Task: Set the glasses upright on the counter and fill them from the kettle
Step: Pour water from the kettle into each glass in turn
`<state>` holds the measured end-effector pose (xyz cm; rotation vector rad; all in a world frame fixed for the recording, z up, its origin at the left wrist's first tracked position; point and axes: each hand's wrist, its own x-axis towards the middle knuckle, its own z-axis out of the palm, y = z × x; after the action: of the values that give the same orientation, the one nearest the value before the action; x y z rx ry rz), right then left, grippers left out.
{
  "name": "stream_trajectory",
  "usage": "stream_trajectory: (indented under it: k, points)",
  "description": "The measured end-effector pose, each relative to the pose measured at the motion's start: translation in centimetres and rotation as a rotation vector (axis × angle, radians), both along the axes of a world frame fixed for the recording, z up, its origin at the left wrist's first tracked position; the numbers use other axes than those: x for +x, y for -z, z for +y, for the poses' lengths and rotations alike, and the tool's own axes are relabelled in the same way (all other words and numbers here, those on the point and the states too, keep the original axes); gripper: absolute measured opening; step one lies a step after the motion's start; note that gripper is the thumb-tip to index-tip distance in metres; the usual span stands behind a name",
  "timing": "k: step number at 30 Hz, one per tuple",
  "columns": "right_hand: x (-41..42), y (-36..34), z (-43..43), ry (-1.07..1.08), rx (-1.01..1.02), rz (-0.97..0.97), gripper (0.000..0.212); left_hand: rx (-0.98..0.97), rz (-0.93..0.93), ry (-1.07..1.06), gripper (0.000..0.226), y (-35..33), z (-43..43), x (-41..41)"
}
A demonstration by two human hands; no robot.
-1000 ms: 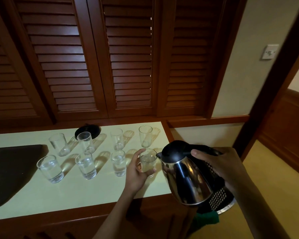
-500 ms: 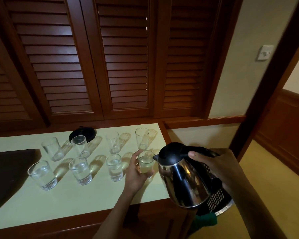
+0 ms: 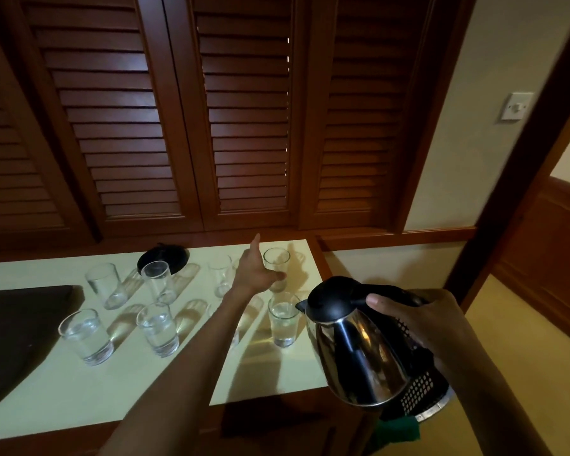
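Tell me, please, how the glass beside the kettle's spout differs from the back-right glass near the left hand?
The front glass holds water; the back glass looks empty. The front glass stands free by the kettle; the left hand is at the back glass. Both are clear and upright on the counter.

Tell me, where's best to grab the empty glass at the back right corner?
Grip the glass round its middle wall, from its left, where the left hand is. It stands upright, tall and narrow, so a side wrap suits it and keeps fingers off the rim. The edge of the counter lies close on its right. The right hand holds the kettle.
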<state>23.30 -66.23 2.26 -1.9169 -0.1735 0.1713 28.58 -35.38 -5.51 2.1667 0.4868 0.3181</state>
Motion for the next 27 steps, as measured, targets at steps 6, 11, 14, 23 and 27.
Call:
stream_trajectory:
  k: [6, 11, 14, 23, 27]
  points:
    - [0.3, 0.0, 0.0, -0.013, 0.029, 0.036, 0.057, -0.159, 0.201, -0.09, 0.121, 3.2, 1.9, 4.1]
    - [0.3, -0.1, -0.1, -0.04, 0.04, 0.042, 0.059, -0.217, 0.225, -0.104, 0.118, 4.6, 2.8, 5.6]
    - [0.3, -0.2, -0.1, -0.05, 0.04, 0.062, 0.052, -0.24, 0.206, -0.098, 0.101, 4.9, 2.3, 5.9]
    - [0.1, -0.8, 0.1, -0.048, 0.054, 0.035, 0.042, -0.299, 0.137, -0.059, 0.066, 6.0, 2.6, 6.5]
    - [0.0, -1.4, -0.1, -0.047, 0.058, 0.09, 0.039, -0.288, 0.037, -0.041, 0.05, 5.1, 1.6, 5.8]
